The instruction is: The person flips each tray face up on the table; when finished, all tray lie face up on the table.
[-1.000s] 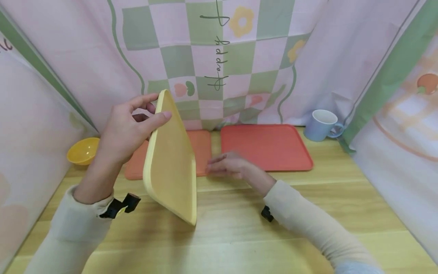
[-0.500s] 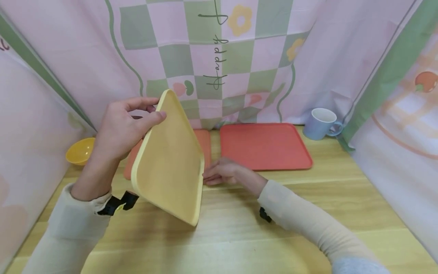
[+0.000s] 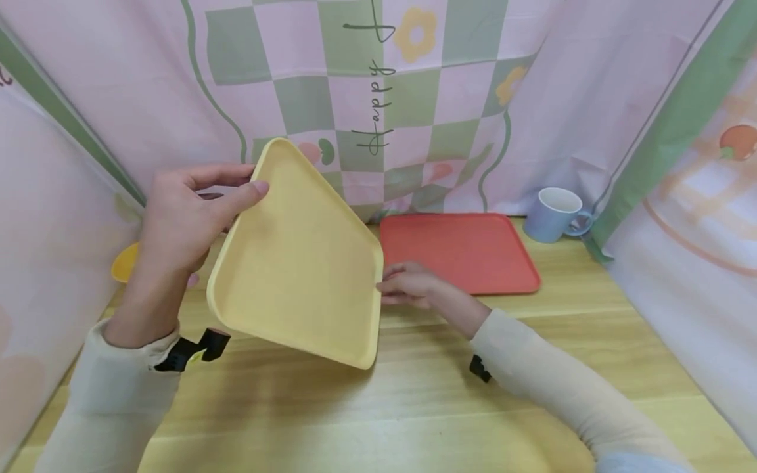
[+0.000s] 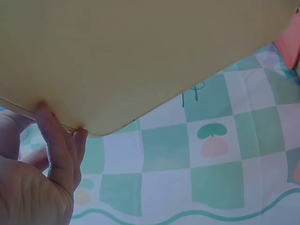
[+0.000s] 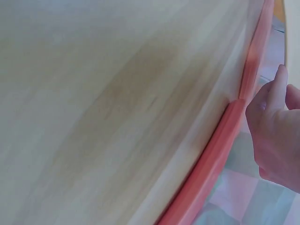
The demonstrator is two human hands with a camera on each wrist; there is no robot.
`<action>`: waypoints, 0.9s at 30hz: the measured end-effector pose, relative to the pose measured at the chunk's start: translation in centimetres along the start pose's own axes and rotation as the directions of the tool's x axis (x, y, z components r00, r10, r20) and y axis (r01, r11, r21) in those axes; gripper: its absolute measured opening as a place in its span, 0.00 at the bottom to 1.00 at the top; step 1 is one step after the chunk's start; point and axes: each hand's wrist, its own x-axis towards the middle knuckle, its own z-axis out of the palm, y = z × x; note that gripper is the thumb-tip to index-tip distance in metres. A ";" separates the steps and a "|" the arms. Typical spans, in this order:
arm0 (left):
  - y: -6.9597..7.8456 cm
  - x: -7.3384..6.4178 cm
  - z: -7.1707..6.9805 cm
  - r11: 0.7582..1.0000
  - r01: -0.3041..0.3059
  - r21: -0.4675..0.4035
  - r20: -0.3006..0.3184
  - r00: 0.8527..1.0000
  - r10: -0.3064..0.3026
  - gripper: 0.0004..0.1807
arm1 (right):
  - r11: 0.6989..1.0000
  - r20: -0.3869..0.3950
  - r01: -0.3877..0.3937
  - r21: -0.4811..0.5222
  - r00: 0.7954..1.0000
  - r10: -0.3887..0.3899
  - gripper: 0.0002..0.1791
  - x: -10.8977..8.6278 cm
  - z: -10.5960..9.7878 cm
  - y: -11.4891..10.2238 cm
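A pale yellow rectangular tray is held up, tilted, with its shallow inside towards me. My left hand grips its left edge near the top corner, thumb on the inner face and fingers behind. The left wrist view shows those fingers against the underside of the tray. On the opposite side, my right hand pinches the tray's right edge, the thumb at the rim. In the right wrist view, the fingertips of the right hand meet the tray's pale edge.
Behind my right hand, a red tray lies flat on the wooden table. A blue mug stands at the back right. Part of a yellow bowl shows past my left wrist. A patterned curtain hangs behind the table.
The yellow tray has turned to face me more and its right edge has shifted right. My right hand has come to grip that edge. The orange tray behind has become hidden.
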 end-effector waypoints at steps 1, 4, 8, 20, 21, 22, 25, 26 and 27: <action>-0.1 0.0 -0.2 1.000 0.010 -0.012 -0.003 1.000 -0.010 0.18 | 1.000 -0.002 0.008 -0.001 1.000 -0.008 0.08 -0.2 -0.2 -0.1; -0.3 0.2 -0.7 0.999 0.011 -0.047 -0.007 1.000 -0.011 0.13 | 0.999 -0.016 0.037 -0.012 0.999 -0.037 0.11 -0.7 -1.0 -0.5; -0.8 0.2 -1.0 1.000 -0.015 -0.019 -0.025 1.000 0.015 0.11 | 0.996 -0.066 0.082 -0.019 0.994 -0.083 0.12 -1.7 -2.4 -1.4; -3.1 0.8 -1.3 0.996 0.033 0.078 0.040 0.999 -0.036 0.23 | 0.984 -0.138 0.170 -0.044 0.975 -0.175 0.15 -3.6 -5.9 -3.7; -3.4 0.9 -1.3 0.996 0.035 0.080 0.051 0.998 -0.039 0.24 | 0.984 -0.139 0.173 -0.050 0.974 -0.178 0.15 -3.7 -6.1 -3.8; -3.6 1.0 -1.2 0.996 0.034 0.079 0.060 0.997 -0.039 0.24 | 0.983 -0.138 0.177 -0.051 0.973 -0.182 0.15 -3.9 -6.3 -4.0; -4.4 1.3 -1.0 0.997 0.030 0.067 0.080 0.996 -0.035 0.22 | 0.981 -0.144 0.188 -0.043 0.971 -0.192 0.11 -4.3 -6.8 -4.3; -4.7 1.4 -0.9 0.998 0.032 0.057 0.092 0.995 -0.037 0.22 | 0.981 -0.149 0.190 -0.043 0.970 -0.194 0.09 -4.4 -7.0 -4.4; -5.0 1.6 -0.9 0.998 0.036 0.049 0.101 0.994 -0.041 0.21 | 0.980 -0.154 0.193 -0.038 0.968 -0.196 0.07 -4.6 -7.1 -4.5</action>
